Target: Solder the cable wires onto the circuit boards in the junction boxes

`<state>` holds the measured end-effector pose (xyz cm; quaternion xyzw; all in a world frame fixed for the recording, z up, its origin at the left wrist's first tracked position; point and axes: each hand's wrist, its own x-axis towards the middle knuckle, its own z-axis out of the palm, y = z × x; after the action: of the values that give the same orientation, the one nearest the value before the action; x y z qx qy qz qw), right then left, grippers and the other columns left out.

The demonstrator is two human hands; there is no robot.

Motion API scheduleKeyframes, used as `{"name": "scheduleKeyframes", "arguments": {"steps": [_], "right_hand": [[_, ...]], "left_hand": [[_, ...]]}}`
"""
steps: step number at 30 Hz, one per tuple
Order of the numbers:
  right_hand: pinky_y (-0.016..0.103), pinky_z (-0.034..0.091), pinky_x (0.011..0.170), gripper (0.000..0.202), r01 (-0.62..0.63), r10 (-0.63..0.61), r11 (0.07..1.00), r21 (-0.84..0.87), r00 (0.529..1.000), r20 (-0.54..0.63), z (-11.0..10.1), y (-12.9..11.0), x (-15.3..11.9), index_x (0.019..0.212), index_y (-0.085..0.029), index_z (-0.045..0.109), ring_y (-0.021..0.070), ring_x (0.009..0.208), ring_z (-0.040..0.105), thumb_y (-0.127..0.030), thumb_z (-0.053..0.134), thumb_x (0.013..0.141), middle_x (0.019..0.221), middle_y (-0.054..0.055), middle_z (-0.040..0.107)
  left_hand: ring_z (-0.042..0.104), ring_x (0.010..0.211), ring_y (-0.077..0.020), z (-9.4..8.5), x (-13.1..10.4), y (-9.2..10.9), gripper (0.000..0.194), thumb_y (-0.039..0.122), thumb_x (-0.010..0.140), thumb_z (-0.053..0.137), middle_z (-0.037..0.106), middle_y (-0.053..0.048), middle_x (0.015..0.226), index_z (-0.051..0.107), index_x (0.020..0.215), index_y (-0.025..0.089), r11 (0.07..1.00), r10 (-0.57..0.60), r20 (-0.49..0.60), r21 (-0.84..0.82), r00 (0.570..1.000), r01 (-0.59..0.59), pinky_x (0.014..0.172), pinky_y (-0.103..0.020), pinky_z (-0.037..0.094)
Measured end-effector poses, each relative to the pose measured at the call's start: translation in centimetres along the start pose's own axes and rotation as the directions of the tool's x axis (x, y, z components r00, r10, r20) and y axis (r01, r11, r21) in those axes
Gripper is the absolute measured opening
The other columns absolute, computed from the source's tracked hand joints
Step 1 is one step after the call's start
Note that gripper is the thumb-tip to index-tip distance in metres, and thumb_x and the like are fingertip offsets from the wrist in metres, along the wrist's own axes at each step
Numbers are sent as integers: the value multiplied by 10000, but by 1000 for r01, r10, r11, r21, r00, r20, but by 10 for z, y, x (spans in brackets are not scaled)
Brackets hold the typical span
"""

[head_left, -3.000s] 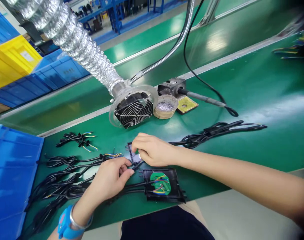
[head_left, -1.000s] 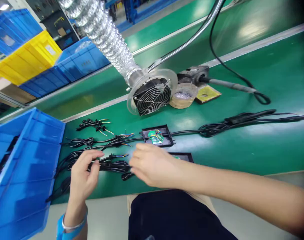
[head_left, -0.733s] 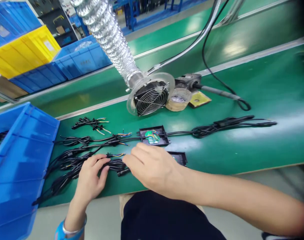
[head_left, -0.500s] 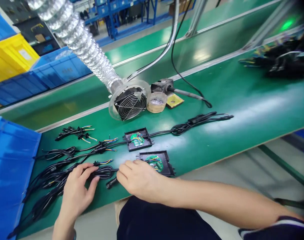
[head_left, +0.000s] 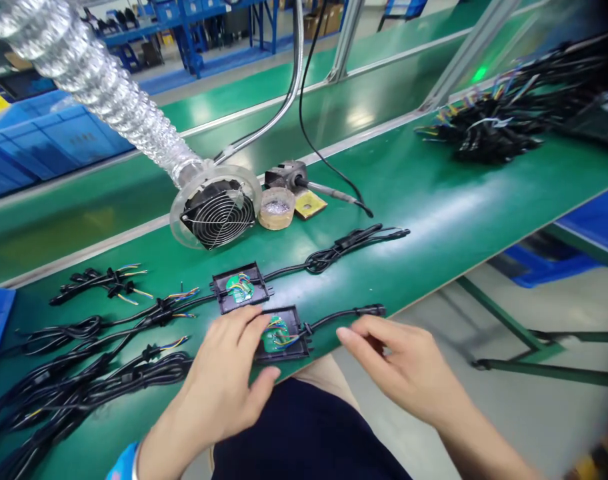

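Two shallow black plastic boxes, each with a round green circuit board and coloured wires, lie on the green bench. My left hand [head_left: 229, 373] is open, its fingers over the left edge of the nearer box [head_left: 290, 350]. A short black cable [head_left: 334, 317] runs rightward from this box to a connector [head_left: 373, 310]. By the bench's front edge, my right hand [head_left: 404, 367] is loosely curled just short of the connector, thumb apart from the fingers, nothing visible in it. The farther box [head_left: 240, 287] has a coiled black cable [head_left: 334, 250] on its right.
Bundled black cables [head_left: 104, 380] cover the left, behind them short wire-ended leads [head_left: 104, 283]. A fan extractor [head_left: 219, 213] hangs from a foil duct [head_left: 109, 93]. Beside it stand a solder tub [head_left: 277, 210], a yellow sponge [head_left: 310, 205] and a soldering iron [head_left: 331, 191]. A wire heap [head_left: 489, 127] lies far right.
The short cable's connector, formerly left of the nearer box, now lies to its right. My left hand has moved from the cables to the box; my right has left the box and moved right.
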<state>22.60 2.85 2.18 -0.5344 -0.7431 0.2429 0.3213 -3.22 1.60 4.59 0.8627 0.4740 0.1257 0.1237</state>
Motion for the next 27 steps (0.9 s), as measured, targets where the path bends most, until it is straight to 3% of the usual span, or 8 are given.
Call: {"name": "scheduleKeyframes", "arguments": {"steps": [2,4,7,11,15,18,22,27], "right_hand": [[278,491,635,119,260,-265,963,-65,961,-77,1,-3,6,822,-185,613,146,670,596,-227,557,917,746,24,660],[363,502,796,125,403,-407,908,-118,913,-19,5,1,14,1008,-166,618,208,897,615,-177,559,898,974,84,689],[366,490,760,154,419,-403,902,-108,904,146,11,16,22,1043,-147,606,208,856,592,-164,515,920,914,83,679],[291,484,679,163,368,-354,930,-10,902,247,10,27,30,983,-139,612,165,741,571,-150,454,946,805,55,625],[259,446,596,187,308,-287,951,14,868,404,-1,15,35,956,-161,629,142,653,570,-167,442,945,771,30,593],[259,419,563,167,291,-276,956,35,851,447,-4,-4,32,959,-180,613,137,613,574,-180,446,951,746,9,601],[246,445,597,180,238,-261,965,107,890,375,-2,-29,29,1091,-201,550,126,667,619,-165,456,942,850,5,650],[216,403,489,74,47,-133,974,223,912,388,-7,-35,47,881,-185,564,71,507,501,-183,490,883,799,2,583]], "left_hand": [[424,1313,-313,9,15,3,587,291,851,611,454,-175,1432,402,1376,131,999,46,51,-29,998,-45,1068,-491,406],[413,1330,-315,16,22,2,596,276,853,612,450,-175,1443,395,1388,125,997,70,79,-42,994,-67,1087,-507,392],[419,1329,-307,23,22,-3,582,272,864,595,456,-171,1444,395,1391,127,996,74,94,-62,993,-68,1090,-508,391],[408,1339,-300,28,20,-6,596,283,861,594,446,-168,1455,381,1397,129,993,60,101,-109,993,-48,1103,-501,377],[393,1353,-284,31,21,-8,620,313,876,598,440,-158,1464,345,1416,141,988,49,110,-149,993,-32,1119,-485,363],[351,1385,-259,19,17,-10,665,321,888,604,411,-144,1489,289,1449,153,987,66,130,-153,989,-45,1139,-448,346],[377,1346,-245,-18,-16,-22,628,277,891,573,431,-118,1447,297,1450,198,998,-16,95,-57,995,21,1090,-417,383],[520,1123,-324,-40,-97,-58,433,314,840,576,535,-136,1243,506,1254,211,906,-295,-56,300,954,298,878,-487,458]]}}
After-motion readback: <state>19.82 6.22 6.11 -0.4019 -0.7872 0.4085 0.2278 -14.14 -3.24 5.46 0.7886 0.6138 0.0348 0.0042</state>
